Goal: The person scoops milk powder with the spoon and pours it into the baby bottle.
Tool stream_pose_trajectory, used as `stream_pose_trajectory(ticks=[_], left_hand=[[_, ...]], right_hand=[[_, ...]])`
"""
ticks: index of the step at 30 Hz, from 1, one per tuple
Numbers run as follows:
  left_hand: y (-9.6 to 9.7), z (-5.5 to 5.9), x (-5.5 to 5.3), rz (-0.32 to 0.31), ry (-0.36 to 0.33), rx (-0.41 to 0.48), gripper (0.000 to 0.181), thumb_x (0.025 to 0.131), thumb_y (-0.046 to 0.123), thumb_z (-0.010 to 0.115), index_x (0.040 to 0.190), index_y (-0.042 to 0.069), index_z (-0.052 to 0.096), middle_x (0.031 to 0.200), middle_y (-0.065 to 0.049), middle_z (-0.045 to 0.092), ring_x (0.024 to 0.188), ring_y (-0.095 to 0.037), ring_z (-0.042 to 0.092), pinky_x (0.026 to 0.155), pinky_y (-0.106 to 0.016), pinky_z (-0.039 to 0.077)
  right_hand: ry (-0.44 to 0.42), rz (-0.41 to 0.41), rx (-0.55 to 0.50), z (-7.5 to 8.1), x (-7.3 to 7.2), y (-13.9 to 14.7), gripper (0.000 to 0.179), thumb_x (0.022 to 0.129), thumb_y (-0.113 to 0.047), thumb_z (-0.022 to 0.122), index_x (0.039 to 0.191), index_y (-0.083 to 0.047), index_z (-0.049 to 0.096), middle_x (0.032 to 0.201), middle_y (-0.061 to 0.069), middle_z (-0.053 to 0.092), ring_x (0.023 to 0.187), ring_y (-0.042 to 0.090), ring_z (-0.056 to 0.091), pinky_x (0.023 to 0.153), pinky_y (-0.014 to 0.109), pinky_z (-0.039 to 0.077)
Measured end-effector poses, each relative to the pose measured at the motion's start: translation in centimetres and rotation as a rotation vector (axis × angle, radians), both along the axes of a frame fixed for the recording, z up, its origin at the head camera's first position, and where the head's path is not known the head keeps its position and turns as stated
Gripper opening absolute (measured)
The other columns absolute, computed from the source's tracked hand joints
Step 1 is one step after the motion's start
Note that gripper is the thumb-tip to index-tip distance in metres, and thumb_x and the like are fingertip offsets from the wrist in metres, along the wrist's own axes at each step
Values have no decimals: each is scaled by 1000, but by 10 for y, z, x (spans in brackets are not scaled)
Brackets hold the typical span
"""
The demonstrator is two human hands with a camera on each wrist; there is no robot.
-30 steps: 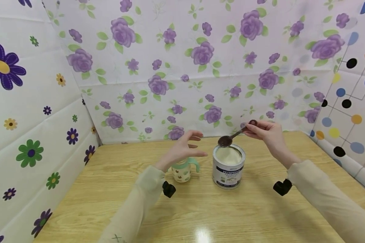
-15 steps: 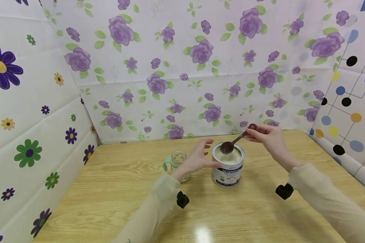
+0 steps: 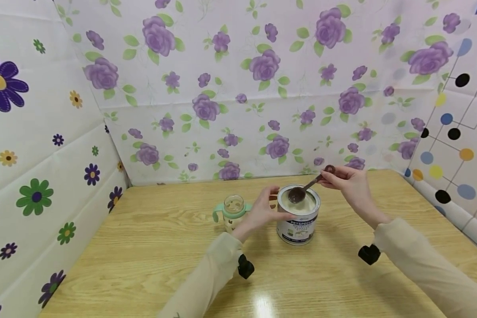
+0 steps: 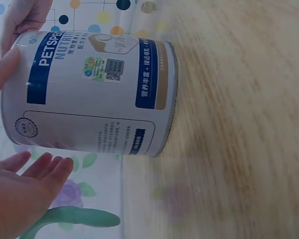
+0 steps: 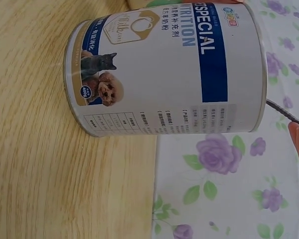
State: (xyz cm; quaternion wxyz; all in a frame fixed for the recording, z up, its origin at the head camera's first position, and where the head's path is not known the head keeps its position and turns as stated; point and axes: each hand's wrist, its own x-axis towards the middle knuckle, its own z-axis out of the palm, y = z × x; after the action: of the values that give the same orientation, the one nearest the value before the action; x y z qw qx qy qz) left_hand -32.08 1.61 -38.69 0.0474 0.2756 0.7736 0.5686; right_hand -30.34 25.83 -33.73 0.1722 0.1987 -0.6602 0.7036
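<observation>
My left hand point(image 3: 262, 210) stands beside an open white-and-blue milk powder can point(image 3: 298, 229), its thumb over the can's front near the rim. In the left wrist view, its relaxed fingers point(image 4: 45, 172) show a gap to the can's side. Between the thumb and fingers of my right hand point(image 3: 351, 187) is the handle of a dark brown spoon point(image 3: 297, 194). The spoon's bowl is over the can's opening, above pale powder point(image 3: 304, 205); whether it touches the powder I cannot tell. The right wrist view shows only the spoon's handle point(image 5: 286, 113) beyond the can.
A clear baby bottle point(image 3: 233, 205) with green handles stands uncapped left of the can, partly behind my left wrist. All stand on a wooden table point(image 3: 163, 247). Flowered cloth point(image 3: 206, 145) hangs along the back, with patterned cloth walls at both sides.
My left hand has moved right, from in front of the bottle to the can, uncovering the bottle. The spoon has come down slightly from the can's back rim to over its opening.
</observation>
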Motion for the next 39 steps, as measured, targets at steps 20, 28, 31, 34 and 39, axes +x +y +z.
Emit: stream_pose_trajectory(ticks=[20, 28, 31, 34, 39], left_hand=[[0, 21, 15, -92, 13, 49, 70, 72, 9, 77, 129, 2, 38, 123, -15, 46, 114, -31, 42, 92, -39, 36], [0, 21, 14, -84, 3, 29, 69, 72, 9, 77, 128, 2, 38, 121, -12, 47, 112, -25, 44, 91, -36, 37], [-1, 22, 14, -93, -5, 34, 70, 72, 9, 77, 129, 1, 37, 122, -14, 46, 113, -26, 43, 92, -38, 37], [-1, 22, 14, -101, -19, 41, 71, 73, 9, 77, 130, 1, 36, 123, -17, 45, 114, -29, 42, 92, -40, 36], [0, 23, 15, -108, -44, 49, 72, 72, 8, 77, 130, 0, 36, 123, -18, 44, 113, -31, 43, 92, -41, 36]], right_hand=[[196, -225, 271, 8, 19, -40, 9, 83, 11, 58, 89, 17, 62, 77, 29, 61, 65, 28, 64, 60, 31, 50], [48, -46, 242, -5, 2, -32, 16, 84, 9, 57, 95, 20, 60, 84, 31, 60, 72, 28, 64, 64, 33, 50], [-11, 13, 269, -8, -4, -29, 19, 85, 3, 60, 97, 18, 61, 87, 27, 62, 74, 25, 64, 65, 34, 50], [-56, 79, 298, -8, -6, -27, 20, 85, 1, 60, 98, 17, 61, 88, 26, 62, 75, 26, 64, 66, 36, 50], [-97, 156, 344, -8, -8, -25, 16, 86, 4, 58, 93, 18, 61, 82, 26, 62, 72, 28, 64, 64, 38, 50]])
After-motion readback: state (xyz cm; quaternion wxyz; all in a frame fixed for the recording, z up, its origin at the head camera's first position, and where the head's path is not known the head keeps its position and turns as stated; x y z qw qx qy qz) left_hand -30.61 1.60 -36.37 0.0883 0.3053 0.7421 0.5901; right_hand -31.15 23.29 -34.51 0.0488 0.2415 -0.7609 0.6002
